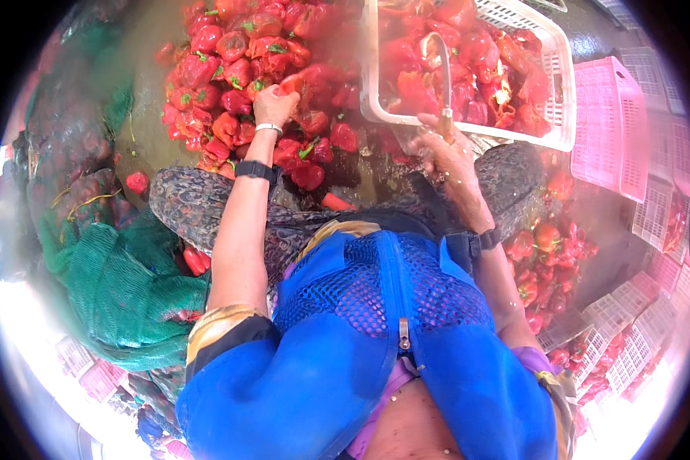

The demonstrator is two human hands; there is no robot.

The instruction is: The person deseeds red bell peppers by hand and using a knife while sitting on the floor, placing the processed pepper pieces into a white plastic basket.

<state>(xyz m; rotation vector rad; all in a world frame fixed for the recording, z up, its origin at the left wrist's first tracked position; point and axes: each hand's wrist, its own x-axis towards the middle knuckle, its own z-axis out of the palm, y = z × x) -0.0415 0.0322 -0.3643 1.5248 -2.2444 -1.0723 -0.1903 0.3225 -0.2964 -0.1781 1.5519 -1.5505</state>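
Out over a heap of red bell peppers (204, 98), my left hand (275, 106) has its fingers curled on a red pepper (306, 79). Haze blurs that pepper's edges. My right hand (451, 155) grips a hooked-blade knife (447, 80) by its wooden handle, the curved metal blade pointing away from me. Beyond the knife, a white plastic crate (370, 69) holds red peppers, some cut or split open. Pale seeds stick to my right hand and forearm.
A pink crate (609, 126) stands right of the white one. More peppers (546, 270) lie by my right side, with stacked crates (615, 322) behind. Green mesh sacks (121, 282) lie at my left. My crossed legs (190, 195) border the heap.
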